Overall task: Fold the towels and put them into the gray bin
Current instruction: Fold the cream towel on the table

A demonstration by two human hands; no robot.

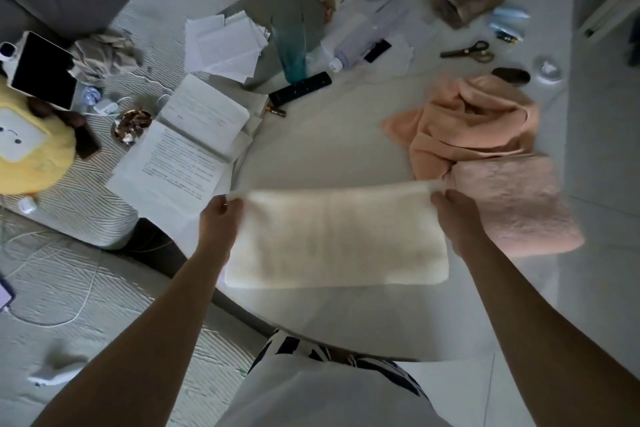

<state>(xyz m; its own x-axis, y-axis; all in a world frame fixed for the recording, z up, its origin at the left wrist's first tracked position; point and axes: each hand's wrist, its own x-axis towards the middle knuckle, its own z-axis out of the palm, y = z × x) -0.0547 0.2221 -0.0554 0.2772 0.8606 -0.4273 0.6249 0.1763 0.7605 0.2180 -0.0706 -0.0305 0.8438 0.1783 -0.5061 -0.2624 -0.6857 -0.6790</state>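
Head view: both hands hold a cream towel (pixel 336 236) stretched w/ its top edge taut, above the near edge of the white table (pixel 329 156). Left hand (pixel 221 215) pinches the top left corner, right hand (pixel 450 215) pinches the top right; the towel hangs already doubled. A folded pink towel (pixel 512 201) and a crumpled peach towel (pixel 478 125) lie toward the table's right edge. Gray bin not in view. To fold well: keep corners level, lay it flat, bring edges together evenly.

Both arms outstretched, left hand (pixel 221 218) and right hand (pixel 453 215) pinching, fingers curled
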